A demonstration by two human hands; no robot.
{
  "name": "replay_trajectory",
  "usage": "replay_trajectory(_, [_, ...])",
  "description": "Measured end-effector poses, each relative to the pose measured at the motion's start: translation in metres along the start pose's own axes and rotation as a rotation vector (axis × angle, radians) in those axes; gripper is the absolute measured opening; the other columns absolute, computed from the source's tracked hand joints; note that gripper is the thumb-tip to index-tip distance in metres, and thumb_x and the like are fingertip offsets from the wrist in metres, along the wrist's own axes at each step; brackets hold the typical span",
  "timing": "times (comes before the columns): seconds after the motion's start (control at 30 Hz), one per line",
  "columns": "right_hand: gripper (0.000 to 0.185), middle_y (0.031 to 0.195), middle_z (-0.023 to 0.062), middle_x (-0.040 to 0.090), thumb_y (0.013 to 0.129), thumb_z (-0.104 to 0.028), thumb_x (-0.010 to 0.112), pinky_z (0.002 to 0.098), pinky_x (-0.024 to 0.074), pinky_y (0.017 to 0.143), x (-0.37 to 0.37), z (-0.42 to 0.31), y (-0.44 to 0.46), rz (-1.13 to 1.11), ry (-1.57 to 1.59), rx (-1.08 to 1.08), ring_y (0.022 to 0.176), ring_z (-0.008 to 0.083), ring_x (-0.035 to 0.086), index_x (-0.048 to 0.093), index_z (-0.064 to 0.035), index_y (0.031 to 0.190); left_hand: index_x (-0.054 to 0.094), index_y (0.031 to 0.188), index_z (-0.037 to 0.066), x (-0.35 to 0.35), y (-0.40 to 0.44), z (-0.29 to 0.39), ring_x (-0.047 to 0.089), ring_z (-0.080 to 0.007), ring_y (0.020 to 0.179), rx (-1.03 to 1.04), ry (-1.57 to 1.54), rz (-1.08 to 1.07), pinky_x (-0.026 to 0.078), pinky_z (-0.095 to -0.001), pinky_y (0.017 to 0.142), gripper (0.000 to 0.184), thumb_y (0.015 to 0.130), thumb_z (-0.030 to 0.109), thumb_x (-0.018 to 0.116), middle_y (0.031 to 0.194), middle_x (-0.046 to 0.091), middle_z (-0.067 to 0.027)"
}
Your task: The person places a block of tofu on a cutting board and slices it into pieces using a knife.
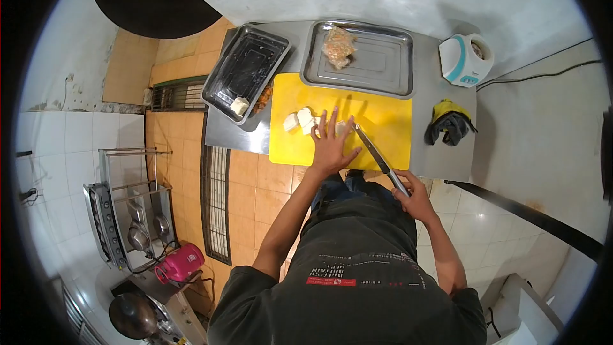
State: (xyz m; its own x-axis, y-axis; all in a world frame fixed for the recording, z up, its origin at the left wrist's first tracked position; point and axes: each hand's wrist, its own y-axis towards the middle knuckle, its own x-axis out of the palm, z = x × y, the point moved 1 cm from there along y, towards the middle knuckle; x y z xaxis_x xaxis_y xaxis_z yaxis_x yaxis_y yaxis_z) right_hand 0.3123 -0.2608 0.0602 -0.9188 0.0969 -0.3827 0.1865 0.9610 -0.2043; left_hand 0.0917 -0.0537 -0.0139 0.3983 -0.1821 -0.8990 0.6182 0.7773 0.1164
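Note:
A yellow cutting board (383, 105) lies along the near side of the metal table. My left hand (329, 151) is over it, fingers spread, with the fingertips close to several pale white food pieces (306, 121); contact with them is hard to make out. Those pieces look soft, but their kind does not show. In my right hand (416, 198), at the table's near edge, is a knife (377, 154) gripped by its handle. Its blade slants up and left across the board, the tip beside a small pale piece near my left fingers.
A dark metal tray (246, 67) at the left holds one white piece, with small orange-brown bits beside it. Behind the board, a steel tray (383, 67) carries a plastic-wrapped bundle (338, 47). A white-and-teal appliance (466, 61) and yellow-black gloves (451, 123) sit at the right.

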Motion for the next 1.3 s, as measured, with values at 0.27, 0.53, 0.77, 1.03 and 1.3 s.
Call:
replay_trajectory(0.27, [0.054, 0.078, 0.0033, 0.063, 0.099, -0.01, 0.07, 0.026, 0.0422, 0.046, -0.006, -0.016, 0.013, -0.188, 0.597, 0.513, 0.05, 0.0083, 0.052, 0.054, -0.0119, 0.15, 0.05, 0.16, 0.043, 0.005, -0.01, 0.017, 0.014, -0.0509, 0.162, 0.237, 0.004, -0.054, 0.014, -0.0731, 0.12, 0.078, 0.09, 0.073, 0.065, 0.179, 0.019, -0.0179])
replay_trajectory(0.53, [0.055, 0.079, 0.0036, 0.063, 0.098, -0.01, 0.07, 0.0263, 0.0418, 0.045, -0.019, -0.018, 0.008, -0.194, 0.629, 0.543, 0.049, 0.0084, 0.052, 0.053, -0.0112, 0.15, 0.048, 0.163, 0.037, 0.005, 0.002, 0.004, 0.007, -0.0491, 0.163, 0.133, 0.059, -0.046, 0.011, -0.0744, 0.12, 0.082, 0.092, 0.075, 0.062, 0.18, 0.016, -0.0172])
replay_trajectory(0.77, [0.056, 0.078, 0.0038, 0.063, 0.097, -0.009, 0.07, 0.0262, 0.0416, 0.044, -0.018, -0.013, 0.006, -0.178, 0.615, 0.536, 0.048, 0.0086, 0.051, 0.052, -0.0113, 0.151, 0.036, 0.169, 0.015, 0.006, 0.01, -0.005, 0.001, -0.0471, 0.165, -0.042, 0.155, -0.047, 0.008, -0.0758, 0.121, 0.099, 0.096, 0.08, 0.051, 0.181, 0.008, -0.0173])
replay_trajectory(1.03, [0.052, 0.079, 0.0032, 0.062, 0.101, -0.012, 0.068, 0.0253, 0.0414, 0.045, 0.0, -0.018, 0.026, -0.166, 0.607, 0.506, 0.048, 0.0077, 0.051, 0.051, -0.0095, 0.15, 0.044, 0.166, 0.03, 0.006, -0.009, 0.008, 0.008, -0.052, 0.162, 0.17, 0.052, -0.012, 0.011, -0.0736, 0.121, 0.085, 0.096, 0.078, 0.053, 0.179, 0.015, -0.0213])
replay_trajectory(1.3, [0.051, 0.08, 0.0029, 0.061, 0.102, -0.01, 0.067, 0.0251, 0.0404, 0.044, 0.007, -0.026, 0.037, -0.225, 0.571, 0.491, 0.049, 0.0076, 0.051, 0.05, -0.0098, 0.15, 0.042, 0.166, 0.04, 0.005, -0.014, 0.002, 0.006, -0.0506, 0.163, 0.052, 0.088, -0.037, 0.008, -0.0727, 0.122, 0.078, 0.097, 0.075, 0.056, 0.179, 0.014, -0.0213])
